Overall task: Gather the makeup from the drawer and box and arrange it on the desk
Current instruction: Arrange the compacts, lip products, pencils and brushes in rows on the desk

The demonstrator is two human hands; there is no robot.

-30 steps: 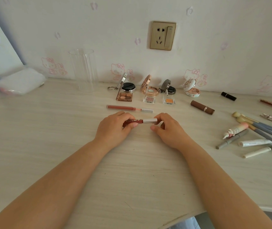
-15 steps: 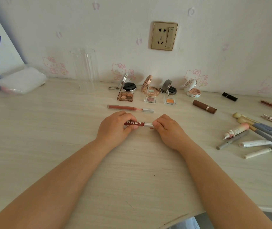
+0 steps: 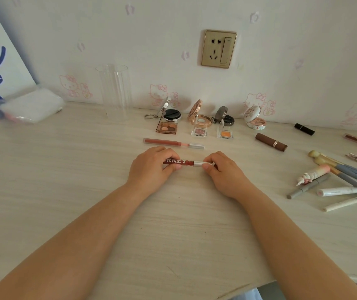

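The left hand (image 3: 151,167) covers the far end of the dark red lip-gloss tube (image 3: 178,163); the right hand (image 3: 225,172) hides its silver cap's tip. At three o'clock, grey-handled brushes (image 3: 351,172) run off the edge.

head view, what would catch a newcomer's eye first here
Both hands, left hand and right hand, meet mid-desk, holding a dark red lip gloss tube with a silver cap between them. Behind it, open compacts line the wall under a gold wall socket; brushes lie scattered at right.
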